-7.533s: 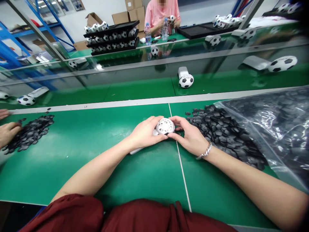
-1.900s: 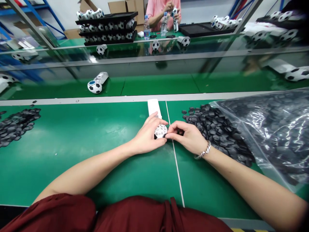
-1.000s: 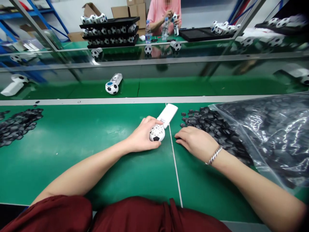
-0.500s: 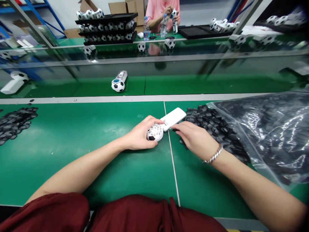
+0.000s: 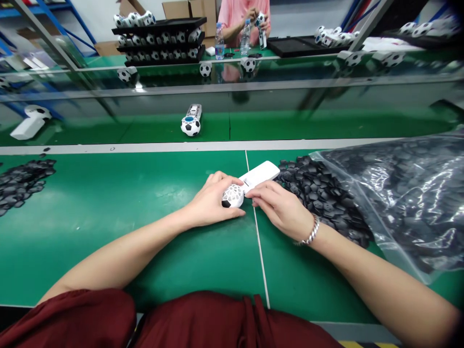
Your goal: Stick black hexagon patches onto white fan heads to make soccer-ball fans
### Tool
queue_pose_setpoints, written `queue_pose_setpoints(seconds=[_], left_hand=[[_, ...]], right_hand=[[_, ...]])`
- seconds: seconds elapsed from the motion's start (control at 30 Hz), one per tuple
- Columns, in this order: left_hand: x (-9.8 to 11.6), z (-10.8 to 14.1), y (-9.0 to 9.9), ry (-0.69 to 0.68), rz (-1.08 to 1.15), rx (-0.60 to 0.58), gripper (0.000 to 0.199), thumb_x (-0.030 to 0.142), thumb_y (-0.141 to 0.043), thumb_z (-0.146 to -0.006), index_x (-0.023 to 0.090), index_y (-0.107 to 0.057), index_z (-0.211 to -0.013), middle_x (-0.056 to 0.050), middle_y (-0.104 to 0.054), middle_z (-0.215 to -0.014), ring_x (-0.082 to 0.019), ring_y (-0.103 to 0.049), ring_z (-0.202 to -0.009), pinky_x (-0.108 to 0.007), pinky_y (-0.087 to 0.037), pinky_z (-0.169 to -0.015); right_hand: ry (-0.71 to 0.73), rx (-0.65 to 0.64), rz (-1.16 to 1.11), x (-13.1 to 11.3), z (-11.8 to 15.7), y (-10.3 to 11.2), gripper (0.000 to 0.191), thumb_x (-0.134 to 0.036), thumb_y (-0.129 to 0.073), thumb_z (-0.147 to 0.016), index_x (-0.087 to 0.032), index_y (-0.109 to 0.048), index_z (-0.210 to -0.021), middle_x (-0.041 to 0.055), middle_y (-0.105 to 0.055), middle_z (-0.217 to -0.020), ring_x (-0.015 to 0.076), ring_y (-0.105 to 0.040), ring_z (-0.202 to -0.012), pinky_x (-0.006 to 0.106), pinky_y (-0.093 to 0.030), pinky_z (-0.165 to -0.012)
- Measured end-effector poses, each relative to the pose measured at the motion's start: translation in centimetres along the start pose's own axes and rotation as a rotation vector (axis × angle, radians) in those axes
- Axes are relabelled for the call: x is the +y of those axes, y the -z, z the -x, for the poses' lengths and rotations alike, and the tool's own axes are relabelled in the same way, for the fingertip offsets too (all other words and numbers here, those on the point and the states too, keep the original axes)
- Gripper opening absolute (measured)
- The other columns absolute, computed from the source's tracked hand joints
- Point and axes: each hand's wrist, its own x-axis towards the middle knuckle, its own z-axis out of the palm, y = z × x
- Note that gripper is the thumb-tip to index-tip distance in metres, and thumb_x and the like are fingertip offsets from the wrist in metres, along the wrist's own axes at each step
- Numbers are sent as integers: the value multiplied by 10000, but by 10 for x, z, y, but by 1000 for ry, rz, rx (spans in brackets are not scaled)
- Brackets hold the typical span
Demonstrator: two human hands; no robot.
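Note:
My left hand (image 5: 213, 200) is wrapped round the ball-shaped end of a white plastic device (image 5: 261, 175), which lies on the green worktop. The ball (image 5: 233, 195) has a white lattice top and a black patch low on its side. A flat handle extends from it to the upper right. Close by the ball's right side, my right hand (image 5: 277, 205) is closed in a pinch on a small black piece, mostly hidden by the fingers. Just right of that hand spreads a pile of small black pieces (image 5: 319, 193).
A clear plastic bag (image 5: 416, 203) of black pieces lies at right; another black pile (image 5: 25, 183) is at far left. Behind the worktop, a belt carries a football-patterned device (image 5: 191, 121). Beyond are stacked black trays (image 5: 159, 41) and a person in pink (image 5: 242, 21) handling a similar device.
My right hand has moved left to the ball's side with the black piece. Devices on the near belt have shifted right, and those on the far belt left.

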Motion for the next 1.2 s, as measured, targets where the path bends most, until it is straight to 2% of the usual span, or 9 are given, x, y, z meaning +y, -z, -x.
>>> queue_pose_setpoints(seconds=[0.13, 0.37, 0.67, 0.8, 1.2], left_hand=[[0, 0, 0, -19, 27, -10, 539, 346, -686, -629, 235, -489, -1118, -51, -457, -1057, -234, -439, -1051, -404, -379, -929], [-1, 1, -3, -45, 96, -2, 525, 268, -656, -640, 216, -477, -1131, -55, -437, -1057, -213, -460, -1037, -375, -380, -942], [2, 0, -9, -54, 124, 55, 482, 369, -664, -668, 206, -510, -1095, -50, -459, -1024, -194, -470, -1011, -345, -396, -915], [2, 1, -12, -53, 123, 106, 427, 312, -643, -688, 202, -517, -1081, -50, -465, -1017, -184, -483, -996, -338, -394, -919], [2, 1, -14, -53, 140, 121, 416, 183, -603, -652, 200, -521, -1059, -43, -459, -1016, -178, -491, -991, -339, -399, -922]], right_hand=[[38, 16, -35, -1, -1, -3, 166, -110, -456, -839, -186, -559, -945, 64, -590, -913, 153, -575, -866, 291, -480, -777], [94, 15, -113, -3, -4, -5, 158, -107, -455, -844, -192, -583, -882, 45, -602, -865, 130, -578, -816, 260, -476, -741], [16, 101, -192, -2, -7, -11, 100, -121, -518, -815, -184, -567, -875, 30, -610, -826, 137, -567, -777, 268, -463, -716], [4, 159, -192, -1, -7, -13, 67, -131, -553, -796, -185, -566, -832, 26, -603, -812, 139, -565, -776, 270, -458, -712], [-45, 154, -247, -2, -7, -16, 54, -137, -571, -786, -188, -586, -795, 17, -620, -782, 137, -577, -754, 276, -464, -707]])
